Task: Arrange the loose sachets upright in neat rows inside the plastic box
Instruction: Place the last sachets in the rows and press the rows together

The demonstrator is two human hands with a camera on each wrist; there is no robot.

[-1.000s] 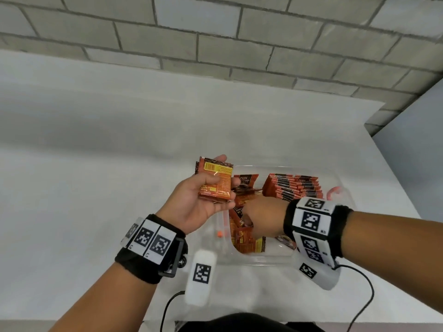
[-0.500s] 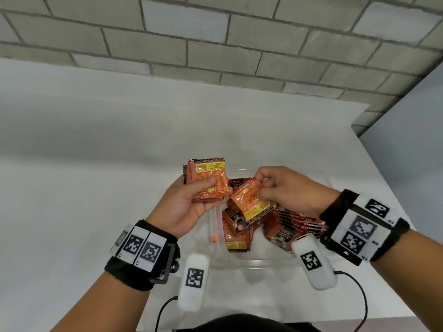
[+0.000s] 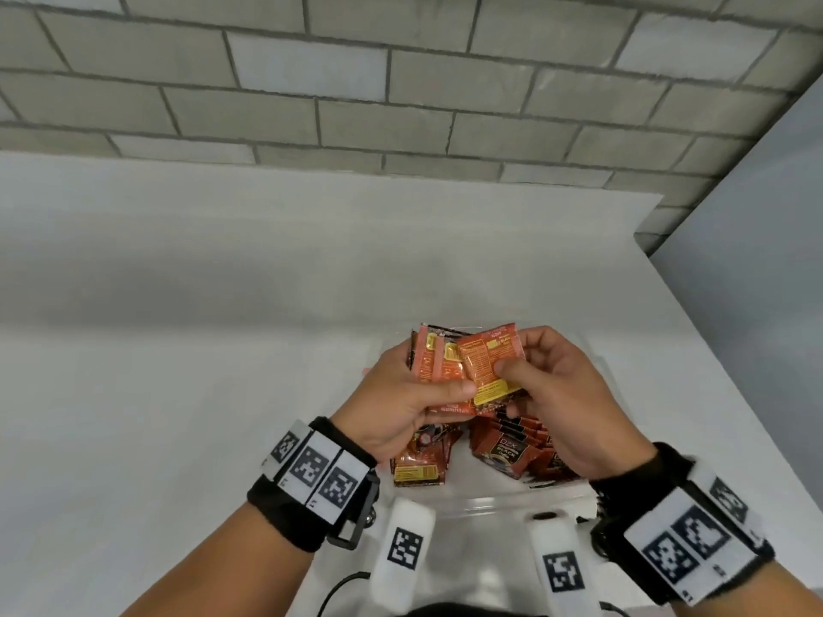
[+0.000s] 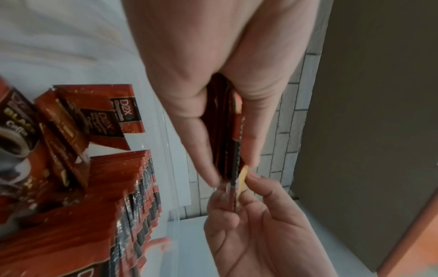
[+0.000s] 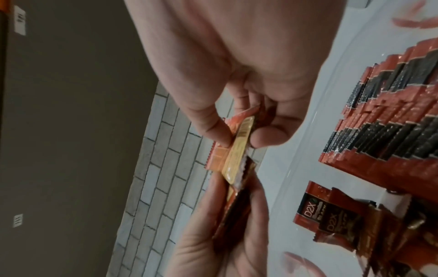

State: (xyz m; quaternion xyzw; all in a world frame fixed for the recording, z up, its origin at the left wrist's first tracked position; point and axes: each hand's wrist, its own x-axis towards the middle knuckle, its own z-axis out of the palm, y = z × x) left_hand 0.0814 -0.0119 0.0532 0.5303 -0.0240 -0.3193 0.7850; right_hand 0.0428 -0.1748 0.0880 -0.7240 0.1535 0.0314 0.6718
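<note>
Right grip (image 3: 563, 394) pinches one sachet (image 3: 492, 367) against left grip's (image 3: 403, 405) clutched stack (image 3: 434, 365) — above box (image 3: 490, 505).

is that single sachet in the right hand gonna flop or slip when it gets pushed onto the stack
Probably a little floppy: the sachet is thin and flat, pinched by the right hand. Its glossy foil looks slippery against the stack in the left hand. Likely very light.

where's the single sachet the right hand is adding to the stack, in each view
Head: the single sachet is centre frame, pinched by the right hand against the stack in the left hand.
Left wrist: seen edge-on as a thin yellow strip, lower centre.
Right wrist: edge-on, yellow-orange, centre, between thumb and finger.
Shared landmark: the upright row of sachets in the plastic box.
</note>
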